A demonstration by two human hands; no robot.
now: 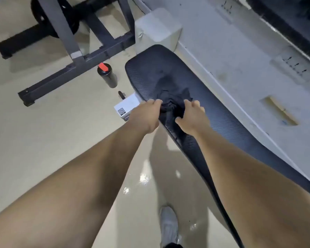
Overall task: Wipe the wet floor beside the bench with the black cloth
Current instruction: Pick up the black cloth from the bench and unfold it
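Observation:
A crumpled black cloth (170, 97) lies on the dark padded bench (213, 119), near the bench's left edge. My left hand (145, 116) grips the cloth's left side, fingers curled into the fabric. My right hand (191, 116) grips its right side, thumb toward me. Both arms reach forward from the bottom of the view. Below the bench's left edge, the beige floor shines with wet patches (143, 179) that glint under the light.
A black bottle with a red lid (107, 76) stands on the floor left of the bench. A white box (126, 106) sits by my left hand. A dark steel rack frame (75, 56) fills the upper left. My grey shoe (169, 226) stands on the wet floor.

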